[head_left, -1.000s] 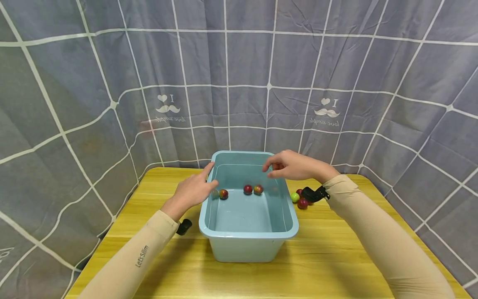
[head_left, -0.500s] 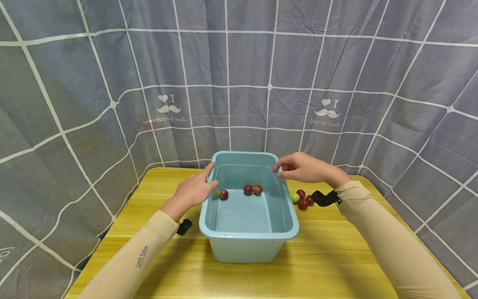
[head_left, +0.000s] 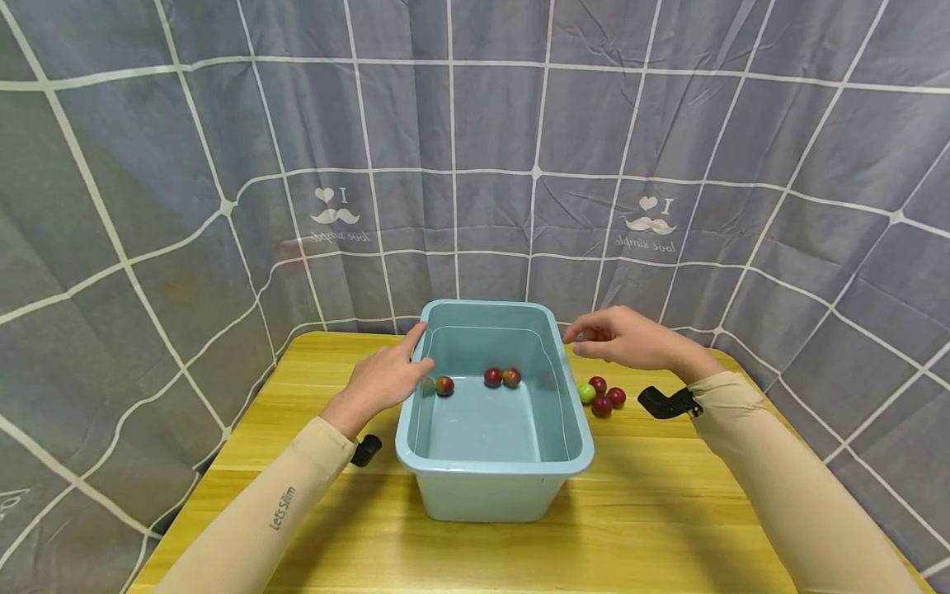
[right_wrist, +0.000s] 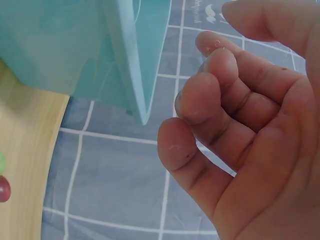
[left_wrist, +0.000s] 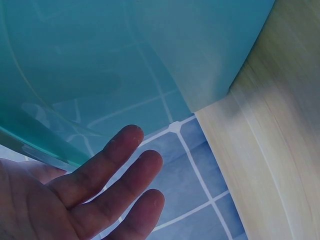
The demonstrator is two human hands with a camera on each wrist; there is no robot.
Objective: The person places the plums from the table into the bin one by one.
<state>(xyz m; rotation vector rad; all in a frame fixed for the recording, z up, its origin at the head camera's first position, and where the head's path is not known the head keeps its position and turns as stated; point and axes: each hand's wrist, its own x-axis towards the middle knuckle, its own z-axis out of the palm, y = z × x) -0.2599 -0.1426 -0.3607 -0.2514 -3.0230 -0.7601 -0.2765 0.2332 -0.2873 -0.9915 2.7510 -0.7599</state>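
A light blue plastic tub (head_left: 493,467) stands on the table. Inside it are three red plum-like fruits: one (head_left: 444,385) near the left wall and a pair (head_left: 493,377) side by side farther back. My left hand (head_left: 382,379) rests at the tub's left rim, index finger stretched along it; in the left wrist view its other fingers (left_wrist: 137,180) extend outside the wall. Just beyond the right rim hovers my right hand (head_left: 631,338), its fingers loosely bent around nothing. Below that hand lie a green fruit (head_left: 586,393) and several dark red ones (head_left: 602,405).
The yellow wooden table (head_left: 638,511) carries everything. Its far edge runs close behind the tub. A grey curtain (head_left: 490,214) with white grid lines encloses the back and sides. Each wrist wears a black strap (head_left: 668,403).
My right hand has moved right, from over the tub to outside its right rim, uncovering the fruits on the table. The left hand has stayed in place.
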